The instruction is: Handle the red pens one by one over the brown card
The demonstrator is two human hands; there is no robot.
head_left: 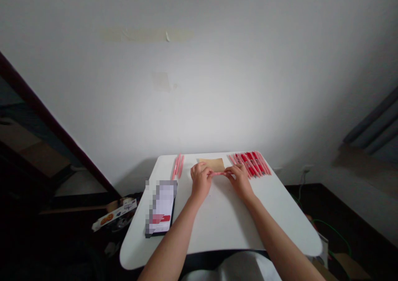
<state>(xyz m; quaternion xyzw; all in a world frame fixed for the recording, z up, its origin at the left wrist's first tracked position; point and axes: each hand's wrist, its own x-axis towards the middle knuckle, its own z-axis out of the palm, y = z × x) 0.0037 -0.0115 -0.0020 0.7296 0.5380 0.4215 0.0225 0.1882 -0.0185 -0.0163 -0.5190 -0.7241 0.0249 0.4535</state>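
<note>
Between both hands a pink pen (219,173) is held level, one end in each set of fingertips. My left hand (201,176) is closed on its left end. On the right end, my right hand (240,179) is closed too, its thumb and fingers pinching. Just behind the pen a tan piece of paper or card (214,163) lies on the white table (224,223). A row of pink and red pens (252,163) lies to the right of my right hand. Several pink pens (178,166) lie side by side beyond my left hand.
A phone (162,208) with a lit, partly blurred screen lies at the table's left. The grey-white wall (217,86) stands right behind the far edge. Boxes and clutter (116,214) sit on the floor at left; a green cable (336,231) runs at right.
</note>
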